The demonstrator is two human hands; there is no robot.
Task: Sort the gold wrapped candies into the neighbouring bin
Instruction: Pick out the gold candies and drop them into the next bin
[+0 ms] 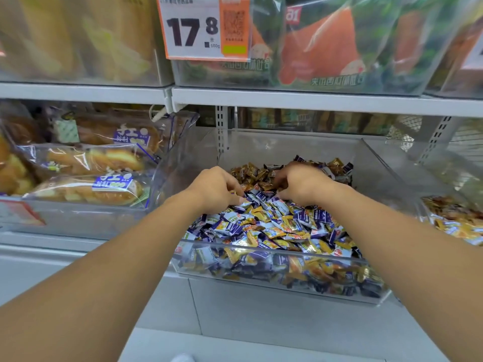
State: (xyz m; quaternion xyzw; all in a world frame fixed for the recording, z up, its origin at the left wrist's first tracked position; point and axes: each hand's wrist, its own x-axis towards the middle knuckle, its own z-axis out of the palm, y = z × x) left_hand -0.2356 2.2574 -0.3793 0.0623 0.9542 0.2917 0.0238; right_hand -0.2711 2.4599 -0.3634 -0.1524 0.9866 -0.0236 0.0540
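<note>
A clear plastic bin (274, 253) on the shelf holds a heap of wrapped candies, purple-and-white ones (313, 218) mixed with gold ones (261, 214). A patch of brown-gold candies (251, 173) lies at the back of the heap. My left hand (217, 188) is down in the pile with curled fingers that pinch candies. My right hand (300, 182) reaches in beside it, fingers curled into the candies at the back; what it holds is hidden. The neighbouring bin (454, 218) at the right holds gold and brown candies.
A clear bin of packaged bread (88, 178) stands to the left. Above, a shelf (287, 99) carries bins of bagged snacks and a price tag (203, 27) reading 17.8. A white shelf ledge (261, 343) runs below the candy bin.
</note>
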